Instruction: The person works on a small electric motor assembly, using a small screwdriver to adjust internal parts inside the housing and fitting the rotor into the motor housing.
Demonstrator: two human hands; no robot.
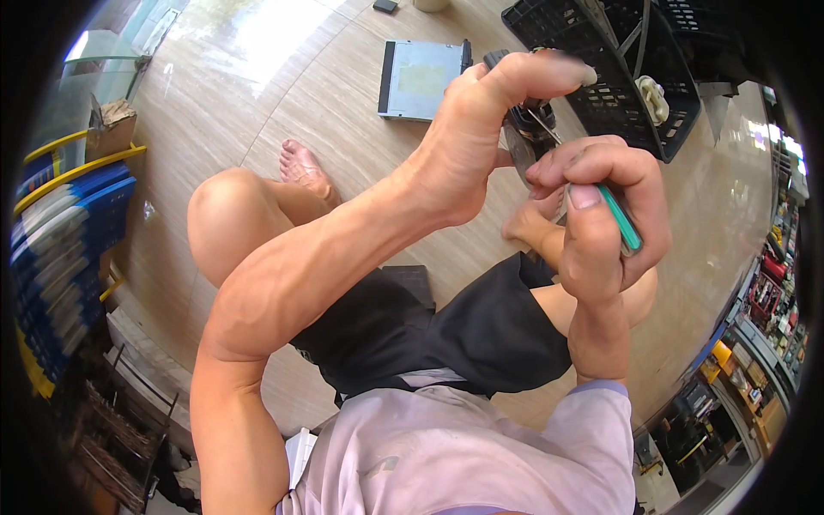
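Note:
My left hand [489, 129] is raised at the upper middle, its thumb stretched over a dark metal part [534, 120] that its fingers grip from behind. Close to its right, my right hand [605, 202] is curled around a green-handled tool [620, 219]. A thin metal shaft runs from the right fingertips up toward the dark part. My left fingers are mostly hidden behind the palm and the part, and whether the shaft touches the part is hard to tell.
A flat silver box [422, 79] lies on the tiled floor beyond my left hand. Black plastic crates [601, 64] stand at the upper right. Blue stacked items [73, 249] fill a yellow rack at the left. Crowded shelves [755, 343] line the right edge.

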